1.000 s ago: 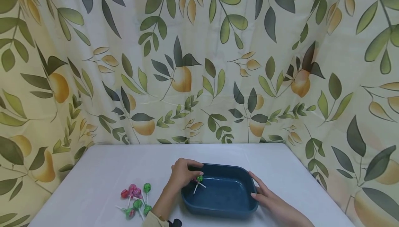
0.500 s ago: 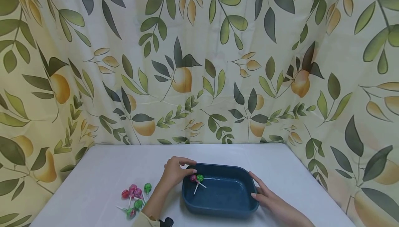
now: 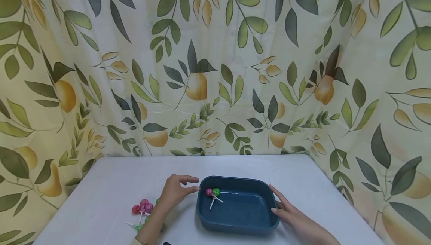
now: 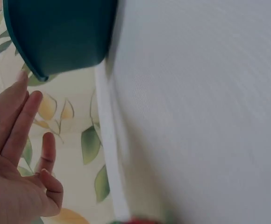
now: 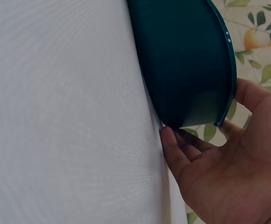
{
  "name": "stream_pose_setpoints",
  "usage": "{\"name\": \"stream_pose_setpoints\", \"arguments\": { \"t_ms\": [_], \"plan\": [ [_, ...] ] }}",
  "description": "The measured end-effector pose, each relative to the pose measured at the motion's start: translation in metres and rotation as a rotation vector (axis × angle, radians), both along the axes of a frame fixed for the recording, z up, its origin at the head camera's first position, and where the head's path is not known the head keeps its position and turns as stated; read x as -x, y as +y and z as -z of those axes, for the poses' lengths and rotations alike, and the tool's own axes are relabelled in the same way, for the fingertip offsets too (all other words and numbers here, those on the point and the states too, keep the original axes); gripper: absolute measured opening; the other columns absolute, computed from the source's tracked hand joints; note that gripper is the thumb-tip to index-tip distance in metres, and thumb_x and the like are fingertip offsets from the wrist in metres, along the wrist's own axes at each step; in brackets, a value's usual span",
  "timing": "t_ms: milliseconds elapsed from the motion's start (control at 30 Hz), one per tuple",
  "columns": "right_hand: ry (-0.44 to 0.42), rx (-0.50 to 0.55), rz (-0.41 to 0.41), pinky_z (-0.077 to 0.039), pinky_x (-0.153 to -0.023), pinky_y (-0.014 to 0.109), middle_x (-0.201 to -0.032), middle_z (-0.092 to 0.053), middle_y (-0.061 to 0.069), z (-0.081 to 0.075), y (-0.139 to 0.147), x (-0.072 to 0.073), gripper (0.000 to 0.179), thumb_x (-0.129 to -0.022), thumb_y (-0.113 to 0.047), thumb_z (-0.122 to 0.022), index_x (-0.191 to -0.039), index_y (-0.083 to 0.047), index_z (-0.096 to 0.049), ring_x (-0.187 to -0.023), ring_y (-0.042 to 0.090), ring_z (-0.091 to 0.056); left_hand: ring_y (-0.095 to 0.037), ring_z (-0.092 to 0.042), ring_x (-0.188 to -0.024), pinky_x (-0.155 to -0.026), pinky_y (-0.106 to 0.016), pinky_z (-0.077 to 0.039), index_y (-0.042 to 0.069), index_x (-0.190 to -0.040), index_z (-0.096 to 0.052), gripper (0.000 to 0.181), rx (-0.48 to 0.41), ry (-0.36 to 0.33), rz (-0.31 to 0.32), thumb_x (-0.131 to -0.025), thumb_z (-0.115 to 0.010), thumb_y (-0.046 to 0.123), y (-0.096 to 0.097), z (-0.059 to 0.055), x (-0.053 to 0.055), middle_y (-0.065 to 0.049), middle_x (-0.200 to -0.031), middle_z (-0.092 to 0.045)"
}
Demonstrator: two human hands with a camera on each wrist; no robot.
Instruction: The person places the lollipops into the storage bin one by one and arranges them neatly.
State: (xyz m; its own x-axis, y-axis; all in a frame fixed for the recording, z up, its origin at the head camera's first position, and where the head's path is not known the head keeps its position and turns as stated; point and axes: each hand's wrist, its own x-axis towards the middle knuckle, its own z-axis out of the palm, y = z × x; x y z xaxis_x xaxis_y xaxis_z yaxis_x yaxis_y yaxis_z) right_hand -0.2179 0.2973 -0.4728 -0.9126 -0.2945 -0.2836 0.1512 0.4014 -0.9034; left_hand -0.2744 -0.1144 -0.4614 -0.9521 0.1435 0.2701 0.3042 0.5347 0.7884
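A dark blue rectangular baking dish [image 3: 244,209] stands on the table. Inside its left end lie a pink lollipop [image 3: 209,192] and a green lollipop [image 3: 216,192], their white sticks crossing. Just left of the rim is my left hand [image 3: 173,194], holding nothing, with thumb and index finger spread apart and pointing at the dish. My right hand [image 3: 291,217] holds the dish's right end; in the right wrist view its fingers [image 5: 173,149] lie against the wall and rim. Several wrapped lollipops [image 3: 144,204], pink, red and green, sit in a cluster partly hidden by my left forearm.
A white cloth covers the table [image 3: 134,174]. Behind it and along both sides hangs a curtain [image 3: 215,69] with printed leaves and fruit. At the bottom of the left wrist view a blurred red and green patch shows.
My left hand has let go of the lollipop, drawn back out of the dish and moved left past its rim. The two lollipops inside now show fully. The right hand and dish keep their place.
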Motion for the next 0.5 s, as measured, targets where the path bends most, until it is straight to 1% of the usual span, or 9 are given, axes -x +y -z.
{"name": "stream_pose_setpoints", "arguments": {
  "t_ms": [33,133,267,333,500],
  "plan": [
    [0.004,0.004,-0.007,-0.024,-0.11,0.072,-0.162,-0.014,0.039,0.0,0.0,-0.001,0.075,-0.109,-0.041,-0.05,-0.167,-0.031,-0.005,-0.148,0.056,-0.018,-0.032,-0.063,-0.098,-0.081,-0.042,-0.046,0.015,-0.104,-0.084,0.023,0.001,-0.007,-0.003,-0.081,-0.09,0.017,-0.003,0.001,-0.001,0.005,-0.102,-0.077],
    [-0.017,0.005,0.014,-0.024,-0.11,0.072,-0.161,-0.014,0.039,-0.001,-0.002,-0.001,0.075,-0.108,-0.042,-0.051,-0.167,-0.03,-0.006,-0.147,0.057,-0.019,-0.031,-0.062,-0.098,-0.08,-0.041,-0.046,0.015,-0.104,-0.084,0.024,0.012,-0.023,-0.007,-0.081,-0.09,0.016,-0.012,0.001,-0.005,0.005,-0.101,-0.077],
    [-0.037,0.015,0.033,-0.024,-0.11,0.072,-0.162,-0.012,0.038,-0.001,-0.004,0.0,0.076,-0.108,-0.042,-0.053,-0.167,-0.03,-0.007,-0.147,0.057,-0.017,-0.03,-0.062,-0.096,-0.079,-0.04,-0.045,0.013,-0.103,-0.083,0.025,0.032,-0.029,-0.024,-0.08,-0.091,0.014,-0.027,0.002,-0.01,0.004,-0.1,-0.078],
    [-0.025,0.025,0.012,-0.024,-0.111,0.071,-0.162,-0.011,0.038,-0.001,-0.003,0.0,0.076,-0.108,-0.041,-0.052,-0.167,-0.03,-0.006,-0.148,0.056,-0.016,-0.029,-0.062,-0.095,-0.079,-0.039,-0.045,0.012,-0.102,-0.084,0.024,0.041,-0.03,-0.039,-0.079,-0.091,0.013,-0.034,0.002,-0.013,0.005,-0.099,-0.078],
    [-0.023,0.031,0.003,-0.024,-0.11,0.072,-0.162,-0.009,0.039,-0.001,-0.002,0.001,0.076,-0.109,-0.041,-0.052,-0.167,-0.03,-0.004,-0.148,0.058,-0.014,-0.027,-0.061,-0.095,-0.078,-0.039,-0.046,0.015,-0.101,-0.084,0.023,0.052,-0.057,-0.078,-0.079,-0.09,0.012,-0.053,0.002,-0.02,0.006,-0.1,-0.077]
  ]
}}
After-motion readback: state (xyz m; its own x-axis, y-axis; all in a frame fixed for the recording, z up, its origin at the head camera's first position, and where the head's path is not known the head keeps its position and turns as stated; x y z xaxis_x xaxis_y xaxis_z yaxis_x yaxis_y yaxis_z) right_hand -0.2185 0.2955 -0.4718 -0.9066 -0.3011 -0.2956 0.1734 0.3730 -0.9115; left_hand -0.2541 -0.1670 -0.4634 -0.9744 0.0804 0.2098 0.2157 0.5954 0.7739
